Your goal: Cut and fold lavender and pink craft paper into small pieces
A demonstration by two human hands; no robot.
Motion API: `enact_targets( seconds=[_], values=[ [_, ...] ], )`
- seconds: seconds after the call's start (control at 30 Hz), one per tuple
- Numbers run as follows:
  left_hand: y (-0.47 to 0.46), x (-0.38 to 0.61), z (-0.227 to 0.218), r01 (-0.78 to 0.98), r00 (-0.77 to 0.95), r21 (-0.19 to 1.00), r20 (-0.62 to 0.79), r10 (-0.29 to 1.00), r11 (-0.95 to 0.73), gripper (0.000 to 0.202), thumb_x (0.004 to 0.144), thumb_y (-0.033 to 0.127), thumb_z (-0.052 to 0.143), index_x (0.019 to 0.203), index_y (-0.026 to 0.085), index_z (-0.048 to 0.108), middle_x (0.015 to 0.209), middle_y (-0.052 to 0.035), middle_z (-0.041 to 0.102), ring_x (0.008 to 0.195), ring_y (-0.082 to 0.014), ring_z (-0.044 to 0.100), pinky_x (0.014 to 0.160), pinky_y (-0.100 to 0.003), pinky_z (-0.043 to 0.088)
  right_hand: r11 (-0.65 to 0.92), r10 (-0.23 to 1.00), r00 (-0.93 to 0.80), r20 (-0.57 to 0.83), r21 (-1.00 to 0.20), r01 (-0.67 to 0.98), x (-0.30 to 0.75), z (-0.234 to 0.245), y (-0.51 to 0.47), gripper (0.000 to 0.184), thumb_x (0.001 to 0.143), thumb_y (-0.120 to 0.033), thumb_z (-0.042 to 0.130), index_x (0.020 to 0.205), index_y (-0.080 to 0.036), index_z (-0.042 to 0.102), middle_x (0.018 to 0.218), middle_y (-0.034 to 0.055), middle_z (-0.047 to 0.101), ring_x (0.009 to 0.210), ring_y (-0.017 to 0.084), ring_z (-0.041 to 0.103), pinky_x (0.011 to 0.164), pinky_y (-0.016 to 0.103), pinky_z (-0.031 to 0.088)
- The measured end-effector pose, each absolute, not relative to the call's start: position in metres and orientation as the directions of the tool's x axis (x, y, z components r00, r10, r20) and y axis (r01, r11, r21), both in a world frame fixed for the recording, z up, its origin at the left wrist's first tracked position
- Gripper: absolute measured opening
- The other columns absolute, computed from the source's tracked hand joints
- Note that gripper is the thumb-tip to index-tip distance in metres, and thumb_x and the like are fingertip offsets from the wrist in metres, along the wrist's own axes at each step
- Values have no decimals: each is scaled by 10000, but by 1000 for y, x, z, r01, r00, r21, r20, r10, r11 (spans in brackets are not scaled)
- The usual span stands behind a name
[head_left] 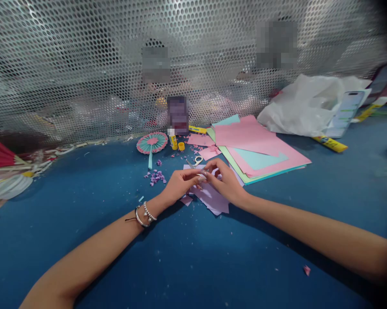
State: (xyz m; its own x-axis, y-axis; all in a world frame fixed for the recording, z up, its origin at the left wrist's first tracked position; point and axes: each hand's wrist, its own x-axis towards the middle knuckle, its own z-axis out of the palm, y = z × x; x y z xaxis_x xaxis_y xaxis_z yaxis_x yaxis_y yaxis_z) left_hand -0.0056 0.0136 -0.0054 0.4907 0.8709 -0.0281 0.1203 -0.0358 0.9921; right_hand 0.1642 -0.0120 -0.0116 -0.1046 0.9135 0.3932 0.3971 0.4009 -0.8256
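Note:
My left hand and my right hand meet fingertip to fingertip over purple paper sheets. Both are closed in a pinch; whatever lies between the fingers is too small and covered to make out. Just beyond the fingers lie scissors with pale handles, partly on the purple paper. Left of my left hand is a little heap of purple folded paper bits. A pink and light-blue pleated paper fan on a blue stick lies farther back.
An uncapped glue stick stands beside its yellow cap, before a propped phone. Pink paper scraps lie near stacked coloured paper. A white plastic bag sits at back right. Perforated metal borders the blue table.

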Motion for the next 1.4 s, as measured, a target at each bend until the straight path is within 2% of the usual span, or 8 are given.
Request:
enact_targets(
  seconds=[0.17, 0.4, 0.67, 0.83, 1.03, 1.2, 1.4],
  values=[
    [14, -4, -5, 153, 419, 986, 3, 908, -74, 229, 754, 333, 646, 902, 169, 709, 715, -48, 694, 550, -98, 581, 450, -176, 378, 415, 909, -134, 395, -826, 381, 165, -11, -12, 111, 846, -314, 518, 884, -213, 494, 884, 22, 550, 743, 130, 521, 601, 270, 416],
    [14, -4, -6, 160, 399, 986, -12, 917, -56, 240, 767, 341, 633, 931, 181, 704, 675, -37, 676, 483, -70, 530, 405, -160, 335, 480, 875, -154, 459, -780, 401, 166, -8, -14, 68, 854, -228, 489, 918, -218, 509, 914, 26, 535, 778, 131, 516, 621, 268, 427],
    [15, -4, -8, 213, 406, 974, -12, 914, -82, 285, 776, 360, 613, 979, 177, 696, 686, -45, 680, 542, -103, 564, 454, -179, 382, 555, 827, -205, 523, -705, 440, 166, -3, -17, 174, 806, -134, 505, 933, -243, 551, 942, 48, 501, 912, 174, 497, 685, 299, 445],
    [15, -4, -9, 205, 396, 977, -20, 918, -67, 284, 777, 367, 610, 963, 173, 698, 739, -56, 691, 536, -98, 553, 444, -180, 364, 560, 824, -222, 522, -688, 461, 166, -6, -16, 187, 805, -122, 503, 927, -252, 558, 942, 45, 498, 943, 186, 499, 717, 324, 440],
    [14, -4, -7, 195, 399, 979, -18, 917, -66, 296, 775, 395, 609, 951, 173, 699, 753, -60, 695, 517, -92, 537, 428, -181, 347, 546, 832, -209, 513, -698, 463, 166, -7, -15, 199, 804, -98, 495, 929, -243, 551, 950, 41, 499, 923, 173, 507, 711, 311, 436],
    [14, -4, -7, 203, 385, 977, -25, 922, -58, 274, 785, 355, 601, 964, 169, 690, 724, -47, 681, 471, -76, 506, 423, -182, 358, 514, 854, -194, 482, -731, 448, 166, -7, -14, 203, 799, -95, 496, 930, -239, 557, 948, 40, 496, 873, 158, 508, 649, 276, 438],
    [14, -3, -7, 195, 387, 980, -37, 921, -42, 279, 775, 349, 609, 983, 178, 682, 766, -56, 684, 512, -82, 529, 432, -180, 358, 461, 885, -173, 433, -761, 456, 166, -5, -14, 205, 801, -86, 477, 916, -236, 556, 959, 36, 496, 828, 140, 506, 626, 260, 434]
  ],
)
